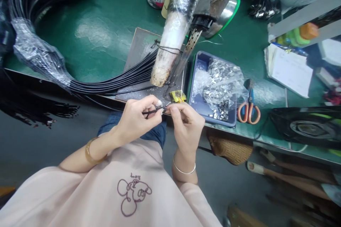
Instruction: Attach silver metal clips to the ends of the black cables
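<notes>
At the bench's front edge my left hand (142, 111) pinches a thin black cable (149, 112) near its tip. Beside it my right hand (186, 120) is closed, thumb against fingers, at the cable's end; whatever small part it grips is too small to make out. Just above both hands hang a soldering iron (192, 44) and a white tube (170, 39) wrapped in clear film. A wrapped bundle of black cables (106, 86) runs in from the left onto a grey board (135, 58). A yellow taped piece (178, 95) lies on the board.
Right of my hands stands a blue tray (195, 92) with a bag of small metal connectors (221, 85). Orange-handled scissors (249, 110) lie beside it. Further right are a notepad (290, 67) and a black fan-like object (306, 127). Another person's legs (295, 181) show below the bench.
</notes>
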`<move>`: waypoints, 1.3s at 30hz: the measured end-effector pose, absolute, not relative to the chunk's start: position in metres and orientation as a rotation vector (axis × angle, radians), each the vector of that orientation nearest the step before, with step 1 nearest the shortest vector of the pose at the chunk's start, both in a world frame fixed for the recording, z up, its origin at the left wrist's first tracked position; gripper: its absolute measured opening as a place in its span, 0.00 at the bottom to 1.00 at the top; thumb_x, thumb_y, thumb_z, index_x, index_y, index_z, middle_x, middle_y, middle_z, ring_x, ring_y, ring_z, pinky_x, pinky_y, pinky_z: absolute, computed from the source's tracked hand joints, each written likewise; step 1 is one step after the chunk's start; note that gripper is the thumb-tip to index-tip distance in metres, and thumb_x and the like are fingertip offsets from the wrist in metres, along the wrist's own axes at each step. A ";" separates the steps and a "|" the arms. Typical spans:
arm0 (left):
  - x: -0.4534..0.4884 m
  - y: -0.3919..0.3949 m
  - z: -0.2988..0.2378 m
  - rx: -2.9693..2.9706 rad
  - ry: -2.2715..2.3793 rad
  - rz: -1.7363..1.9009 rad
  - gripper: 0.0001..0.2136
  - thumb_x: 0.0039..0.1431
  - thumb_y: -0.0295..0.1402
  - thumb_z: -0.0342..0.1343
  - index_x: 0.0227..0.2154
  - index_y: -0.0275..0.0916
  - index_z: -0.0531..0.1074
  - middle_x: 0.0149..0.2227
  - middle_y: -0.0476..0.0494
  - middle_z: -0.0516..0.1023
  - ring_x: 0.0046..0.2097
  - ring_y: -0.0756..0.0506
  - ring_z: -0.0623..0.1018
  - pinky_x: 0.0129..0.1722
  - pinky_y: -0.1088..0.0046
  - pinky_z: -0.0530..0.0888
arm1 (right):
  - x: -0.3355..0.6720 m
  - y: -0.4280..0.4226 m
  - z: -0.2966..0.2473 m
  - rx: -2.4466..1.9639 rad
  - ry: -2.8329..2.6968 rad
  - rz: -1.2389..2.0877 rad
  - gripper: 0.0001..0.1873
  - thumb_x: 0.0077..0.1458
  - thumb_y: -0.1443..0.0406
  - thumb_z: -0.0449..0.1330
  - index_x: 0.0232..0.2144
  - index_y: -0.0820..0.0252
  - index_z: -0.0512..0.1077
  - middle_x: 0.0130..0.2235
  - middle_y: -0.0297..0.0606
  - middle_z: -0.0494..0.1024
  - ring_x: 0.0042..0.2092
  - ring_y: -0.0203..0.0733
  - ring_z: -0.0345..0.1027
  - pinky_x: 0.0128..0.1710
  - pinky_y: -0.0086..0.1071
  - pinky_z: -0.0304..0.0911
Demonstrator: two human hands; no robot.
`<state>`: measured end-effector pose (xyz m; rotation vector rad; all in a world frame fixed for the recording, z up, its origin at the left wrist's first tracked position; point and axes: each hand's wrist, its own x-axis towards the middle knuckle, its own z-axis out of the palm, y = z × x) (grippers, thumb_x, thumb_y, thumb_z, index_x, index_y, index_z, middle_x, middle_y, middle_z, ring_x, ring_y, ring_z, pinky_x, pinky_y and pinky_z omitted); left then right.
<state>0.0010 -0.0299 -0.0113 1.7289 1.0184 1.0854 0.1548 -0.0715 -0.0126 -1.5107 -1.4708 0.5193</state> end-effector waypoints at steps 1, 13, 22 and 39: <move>0.001 -0.030 -0.012 1.752 1.017 1.097 0.06 0.55 0.24 0.56 0.26 0.39 0.66 0.18 0.61 0.58 0.20 0.56 0.55 0.20 0.82 0.57 | 0.155 -0.072 -0.013 -1.512 -1.475 0.522 0.14 0.67 0.59 0.58 0.30 0.57 0.76 0.29 0.33 0.80 0.28 0.36 0.73 0.30 0.30 0.68; -0.001 -0.033 -0.014 1.907 0.976 1.147 0.07 0.57 0.22 0.57 0.28 0.39 0.67 0.20 0.60 0.62 0.21 0.57 0.61 0.21 0.84 0.61 | 0.153 -0.072 -0.009 -1.536 -1.635 0.288 0.15 0.67 0.64 0.59 0.26 0.57 0.71 0.24 0.28 0.72 0.25 0.32 0.61 0.26 0.29 0.58; -0.004 -0.034 -0.017 1.785 0.937 1.158 0.05 0.60 0.23 0.58 0.31 0.38 0.69 0.21 0.60 0.61 0.21 0.58 0.60 0.19 0.86 0.58 | 0.154 -0.073 -0.010 -1.466 -1.542 0.448 0.14 0.68 0.64 0.57 0.28 0.56 0.72 0.26 0.29 0.74 0.28 0.34 0.68 0.28 0.29 0.61; -0.004 -0.034 -0.016 1.794 0.901 1.172 0.06 0.59 0.21 0.59 0.32 0.37 0.69 0.21 0.61 0.59 0.21 0.58 0.59 0.18 0.88 0.56 | 0.152 -0.071 -0.009 -1.452 -1.573 0.443 0.14 0.67 0.65 0.58 0.27 0.56 0.71 0.25 0.28 0.72 0.27 0.32 0.65 0.27 0.28 0.59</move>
